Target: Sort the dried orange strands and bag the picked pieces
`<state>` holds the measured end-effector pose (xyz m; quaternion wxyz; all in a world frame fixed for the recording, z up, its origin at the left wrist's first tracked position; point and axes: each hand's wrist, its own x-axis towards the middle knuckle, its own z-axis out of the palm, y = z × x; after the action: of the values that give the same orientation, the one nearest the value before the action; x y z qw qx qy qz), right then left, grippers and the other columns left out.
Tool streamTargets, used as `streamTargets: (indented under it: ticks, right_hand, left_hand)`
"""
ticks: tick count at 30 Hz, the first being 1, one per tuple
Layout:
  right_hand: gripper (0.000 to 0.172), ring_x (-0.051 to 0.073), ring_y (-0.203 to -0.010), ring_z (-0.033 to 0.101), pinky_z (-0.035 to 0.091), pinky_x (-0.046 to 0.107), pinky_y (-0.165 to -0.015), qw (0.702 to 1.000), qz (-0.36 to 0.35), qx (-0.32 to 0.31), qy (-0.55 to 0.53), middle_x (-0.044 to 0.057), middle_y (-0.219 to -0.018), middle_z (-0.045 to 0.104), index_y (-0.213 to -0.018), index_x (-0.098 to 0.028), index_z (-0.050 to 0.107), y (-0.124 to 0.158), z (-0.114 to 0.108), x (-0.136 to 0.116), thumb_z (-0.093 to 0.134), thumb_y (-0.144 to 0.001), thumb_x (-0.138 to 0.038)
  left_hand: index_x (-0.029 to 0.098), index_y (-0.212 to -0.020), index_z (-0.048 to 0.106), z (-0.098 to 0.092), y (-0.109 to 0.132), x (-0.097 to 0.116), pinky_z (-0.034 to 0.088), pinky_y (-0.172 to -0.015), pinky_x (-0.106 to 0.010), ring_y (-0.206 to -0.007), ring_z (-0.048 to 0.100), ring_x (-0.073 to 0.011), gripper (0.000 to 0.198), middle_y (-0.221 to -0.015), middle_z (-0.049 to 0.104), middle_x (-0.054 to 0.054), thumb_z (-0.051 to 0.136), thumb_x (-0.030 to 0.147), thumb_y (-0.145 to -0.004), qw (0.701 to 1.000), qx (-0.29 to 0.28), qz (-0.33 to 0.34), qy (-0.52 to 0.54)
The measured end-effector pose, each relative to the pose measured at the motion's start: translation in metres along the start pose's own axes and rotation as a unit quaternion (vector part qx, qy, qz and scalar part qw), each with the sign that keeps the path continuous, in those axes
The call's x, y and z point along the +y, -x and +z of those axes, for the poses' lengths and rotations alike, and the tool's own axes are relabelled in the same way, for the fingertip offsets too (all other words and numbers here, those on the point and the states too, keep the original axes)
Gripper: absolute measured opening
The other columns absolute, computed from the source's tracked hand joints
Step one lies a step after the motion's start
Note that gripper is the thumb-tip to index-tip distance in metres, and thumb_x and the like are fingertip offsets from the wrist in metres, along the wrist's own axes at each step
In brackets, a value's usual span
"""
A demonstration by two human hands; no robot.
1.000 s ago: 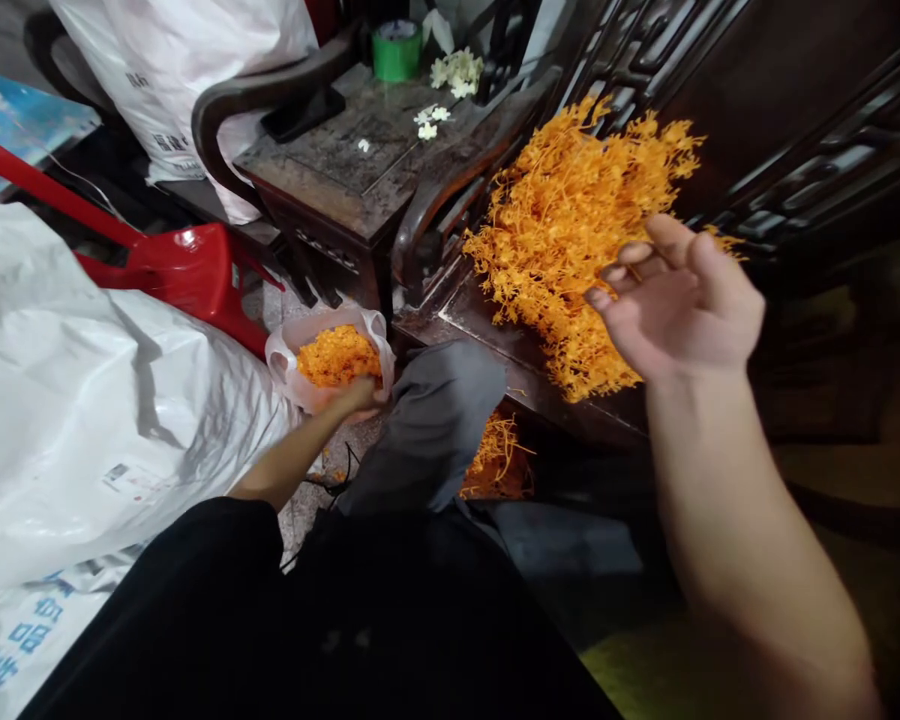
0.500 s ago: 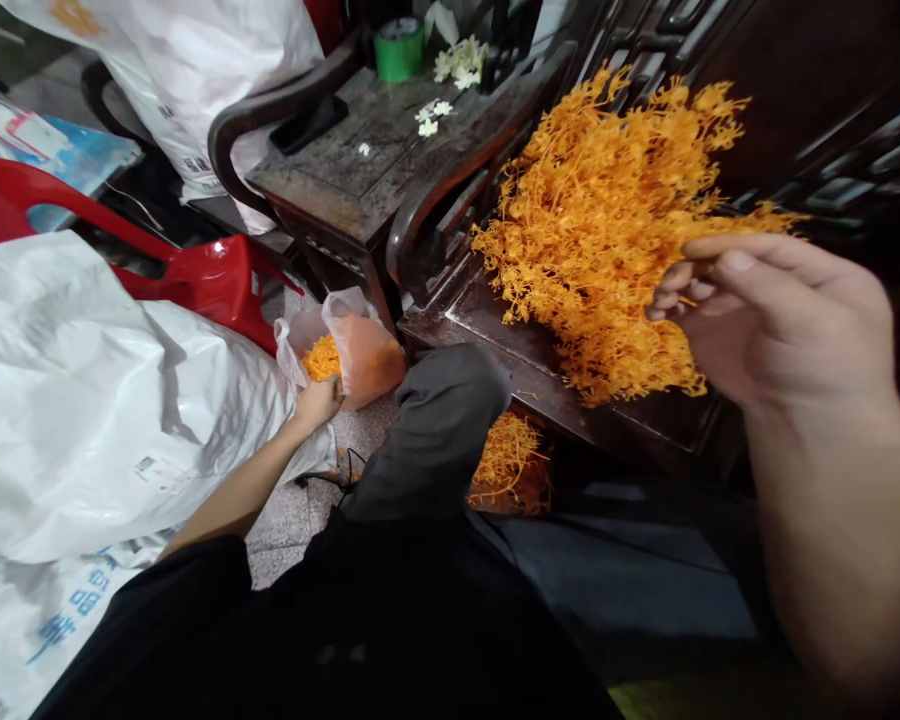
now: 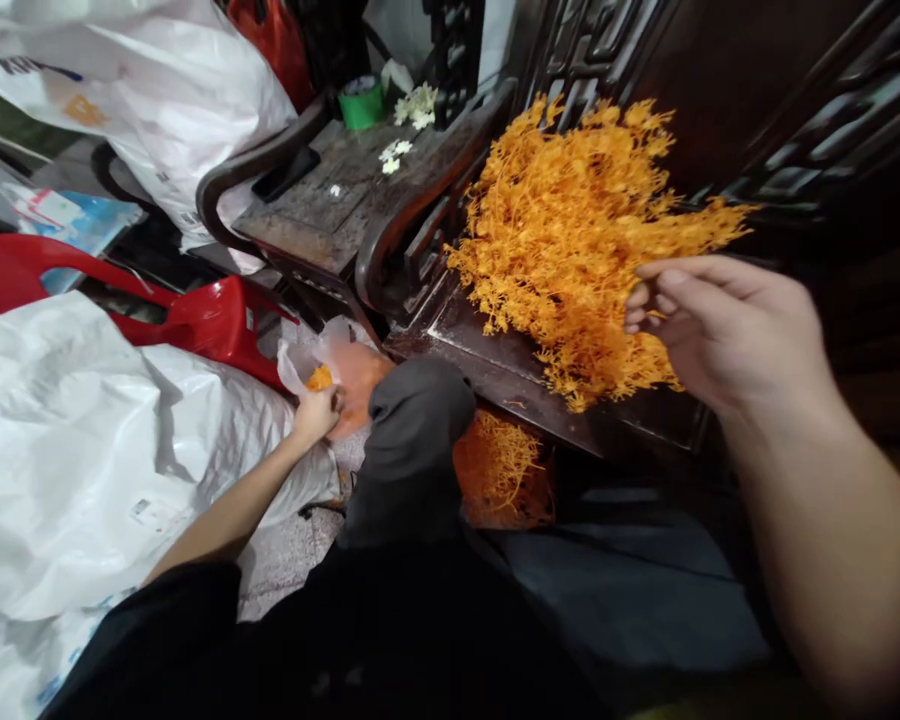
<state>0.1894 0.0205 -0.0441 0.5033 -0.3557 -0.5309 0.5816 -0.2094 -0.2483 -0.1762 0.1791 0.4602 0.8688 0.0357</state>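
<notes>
A bushy heap of thin, branched orange plant stems (image 3: 562,240) rests on the dark wooden seat. My right hand (image 3: 727,320) is at its right side, thumb and forefinger pinched together; whatever they hold is too small to make out. Low on the left, my left hand (image 3: 320,412) is at the mouth of a translucent plastic bag (image 3: 356,375), fingers curled in. Those fingers hide what is between them. Some orange pieces (image 3: 319,378) show inside the bag. Below the seat, more orange stems (image 3: 506,455) fill an orange-tinted container beside my knee (image 3: 424,400).
Large white sacks (image 3: 67,440) crowd the left, beside a red plastic chair (image 3: 217,315). Green tape (image 3: 361,103) and white flowers (image 3: 418,105) lie on a small wooden table (image 3: 307,225). A curved wooden armrest (image 3: 412,210) stands between table and heap.
The view has shifted, so table and heap appear further left. My left hand is deeper over the bag's mouth, covering more of the orange pieces. My right hand stays pinched beside the heap.
</notes>
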Motion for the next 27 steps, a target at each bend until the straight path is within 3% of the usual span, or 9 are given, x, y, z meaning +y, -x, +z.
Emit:
streamTargets:
  ticks: [3, 6, 10, 12, 15, 17, 19, 24, 27]
  right_hand:
    - [0.011, 0.015, -0.059, 0.062, 0.048, 0.034, -0.059, 0.999, 0.022, -0.002, 0.031, 0.006, -0.069, 0.069, -0.081, -0.018, 0.078, 0.001, 0.000, 0.001, 0.077, -0.073, -0.026]
    - [0.013, 0.013, -0.060, 0.062, 0.051, 0.032, -0.061, 0.996, 0.024, -0.017, 0.081, 0.005, -0.072, 0.070, -0.085, -0.018, 0.076, -0.001, -0.002, 0.003, 0.074, -0.078, -0.029]
    - [0.015, 0.015, -0.062, 0.063, 0.052, 0.033, -0.064, 0.982, -0.018, -0.030, 0.185, 0.004, -0.073, 0.070, -0.088, -0.019, 0.074, -0.005, -0.006, 0.006, 0.068, -0.086, -0.032]
    - [0.016, 0.018, -0.069, 0.066, 0.053, 0.035, -0.069, 0.959, -0.056, -0.016, 0.276, 0.005, -0.078, 0.072, -0.090, -0.019, 0.074, -0.010, -0.011, 0.008, 0.064, -0.088, -0.032]
    - [0.018, 0.022, -0.080, 0.069, 0.054, 0.039, -0.080, 0.900, -0.082, 0.009, 0.428, 0.008, -0.088, 0.075, -0.095, -0.018, 0.076, -0.022, -0.028, 0.015, 0.062, -0.088, -0.027]
    - [0.023, 0.024, -0.085, 0.070, 0.054, 0.041, -0.086, 0.864, -0.051, 0.000, 0.501, 0.011, -0.096, 0.075, -0.102, -0.016, 0.076, -0.031, -0.044, 0.023, 0.064, -0.086, -0.026]
    - [0.036, 0.027, -0.094, 0.069, 0.053, 0.043, -0.093, 0.837, -0.012, -0.045, 0.546, 0.014, -0.107, 0.072, -0.116, -0.014, 0.073, -0.037, -0.059, 0.032, 0.069, -0.084, -0.031]
    - [0.094, 0.033, -0.118, 0.063, 0.048, 0.044, -0.105, 0.804, 0.070, -0.173, 0.565, 0.017, -0.135, 0.053, -0.151, -0.023, 0.046, -0.043, -0.071, 0.057, 0.084, -0.070, -0.047]
    - [0.089, 0.035, -0.123, 0.059, 0.048, 0.046, -0.106, 0.805, 0.048, -0.129, 0.577, 0.018, -0.140, 0.045, -0.153, -0.023, 0.042, -0.050, -0.064, 0.066, 0.080, -0.074, -0.039]
  left_hand:
    - [0.020, -0.095, 0.072, -0.010, -0.004, 0.012, 0.051, -0.075, -0.027, -0.077, 0.070, -0.0207, 0.018, -0.081, 0.075, -0.004, 0.062, 0.014, -0.081, 0.999, -0.034, 0.042, -0.005]
    - [0.022, -0.098, 0.072, -0.044, -0.011, 0.046, 0.050, -0.079, -0.027, -0.080, 0.070, -0.0195, 0.019, -0.088, 0.076, -0.004, 0.057, 0.020, -0.087, 0.996, 0.006, 0.093, -0.004]
    - [0.022, -0.105, 0.072, -0.106, -0.026, 0.144, 0.051, -0.076, -0.027, -0.079, 0.070, -0.0181, 0.025, -0.096, 0.077, -0.004, 0.052, 0.035, -0.095, 0.948, 0.179, 0.247, 0.095]
    - [0.023, -0.104, 0.073, -0.118, -0.039, 0.210, 0.051, -0.078, -0.029, -0.080, 0.070, -0.0192, 0.027, -0.094, 0.077, -0.004, 0.052, 0.037, -0.096, 0.931, 0.121, 0.336, 0.075]
    - [0.024, -0.117, 0.072, -0.096, -0.061, 0.306, 0.053, -0.084, -0.037, -0.093, 0.072, -0.0282, 0.035, -0.102, 0.077, -0.011, 0.061, 0.044, -0.090, 0.913, -0.019, 0.402, -0.065]
    - [0.019, -0.140, 0.057, -0.067, -0.073, 0.357, 0.054, -0.087, -0.043, -0.106, 0.070, -0.0347, 0.067, -0.118, 0.073, -0.019, 0.068, 0.054, -0.084, 0.903, -0.090, 0.402, -0.127]
    - [0.012, -0.141, 0.054, -0.040, -0.082, 0.391, 0.054, -0.087, -0.045, -0.107, 0.069, -0.0377, 0.075, -0.118, 0.071, -0.025, 0.074, 0.052, -0.079, 0.909, -0.099, 0.378, -0.148]
    - [0.018, -0.125, 0.063, -0.024, -0.097, 0.416, 0.053, -0.089, -0.040, -0.106, 0.069, -0.0311, 0.037, -0.110, 0.073, -0.017, 0.060, 0.027, -0.089, 0.909, -0.031, 0.406, -0.088]
    - [0.018, -0.113, 0.068, -0.036, -0.107, 0.411, 0.053, -0.083, -0.041, -0.093, 0.070, -0.0302, 0.030, -0.097, 0.073, -0.013, 0.063, 0.028, -0.084, 0.916, 0.024, 0.401, -0.007]
